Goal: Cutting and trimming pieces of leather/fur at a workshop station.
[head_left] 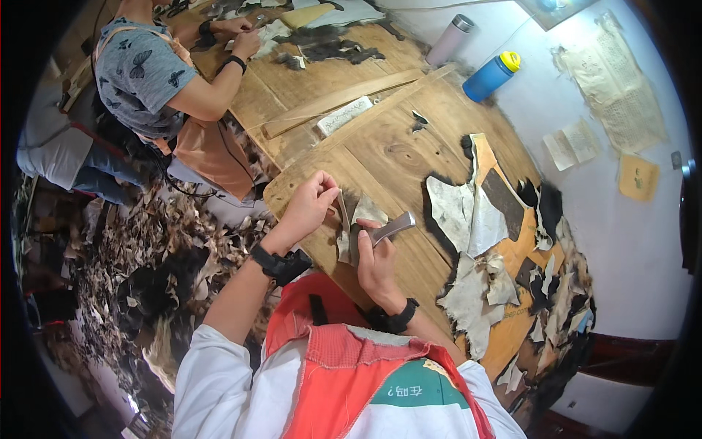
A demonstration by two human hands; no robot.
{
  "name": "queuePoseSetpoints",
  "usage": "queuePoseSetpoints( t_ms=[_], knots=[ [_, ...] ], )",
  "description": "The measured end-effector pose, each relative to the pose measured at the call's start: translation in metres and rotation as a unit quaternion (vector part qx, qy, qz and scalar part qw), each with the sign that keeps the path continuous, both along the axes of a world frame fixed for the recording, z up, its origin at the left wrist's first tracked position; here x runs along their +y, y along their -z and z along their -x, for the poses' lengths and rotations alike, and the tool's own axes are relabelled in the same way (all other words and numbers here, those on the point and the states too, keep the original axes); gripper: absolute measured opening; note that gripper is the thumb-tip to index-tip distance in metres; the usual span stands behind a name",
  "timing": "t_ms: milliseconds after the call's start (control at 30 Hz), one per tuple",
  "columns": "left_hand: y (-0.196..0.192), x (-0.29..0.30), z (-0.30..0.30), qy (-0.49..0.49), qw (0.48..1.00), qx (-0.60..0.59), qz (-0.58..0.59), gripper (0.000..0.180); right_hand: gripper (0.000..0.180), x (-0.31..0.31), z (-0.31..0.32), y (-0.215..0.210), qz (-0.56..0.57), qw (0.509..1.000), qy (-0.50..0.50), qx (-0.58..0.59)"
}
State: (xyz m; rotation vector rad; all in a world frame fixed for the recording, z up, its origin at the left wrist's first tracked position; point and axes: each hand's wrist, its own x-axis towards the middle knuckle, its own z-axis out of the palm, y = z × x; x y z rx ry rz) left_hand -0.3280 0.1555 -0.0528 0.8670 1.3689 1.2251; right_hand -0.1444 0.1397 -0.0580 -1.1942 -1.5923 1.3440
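My left hand (314, 207) is closed in a pinch on the upper end of a narrow strip of hide (344, 214) near the table's front left corner. Beside it, my right hand (376, 269) is wrapped round a silver metal-handled knife (393, 227). Its broad flared end points up and to the right; the working end is hidden by my fingers. Between and under the hands lies a small grey-and-pale piece of hide (369, 212), partly covered by the right hand. Both wrists carry dark bands.
Pale and black fur scraps (472, 304) are heaped at right over an orange sheet (512, 333). A blue bottle (488, 77), a pink tumbler (449, 40) and a wooden strip (344, 102) are farther back. At left, a co-worker (157, 80) handles hides; scraps (146, 256) cover the floor.
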Motion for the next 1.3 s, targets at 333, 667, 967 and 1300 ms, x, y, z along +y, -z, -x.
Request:
queuePoseSetpoints(
  t_ms=[333, 667, 967, 1300],
  knots=[
    [-0.004, -0.006, -0.018, -0.001, 0.995, -0.092, -0.035, 0.006, 0.019, 0.001, 0.003, -0.004, -0.070, 0.991, -0.010, -0.116],
    [-0.031, -0.032, 0.017, -0.142, 0.984, -0.087, -0.066, 0.005, 0.017, -0.009, -0.018, -0.009, -0.176, 0.969, -0.141, -0.101],
    [-0.011, -0.069, -0.024, -0.174, 0.901, 0.392, -0.058, 0.027, 0.041, 0.011, -0.084, -0.045, 0.093, 0.981, -0.051, 0.160],
    [0.001, -0.069, -0.096, -0.065, 0.830, 0.550, -0.070, 0.034, 0.025, 0.069, -0.286, 0.028, -0.211, 0.857, 0.208, -0.422]
  ],
)
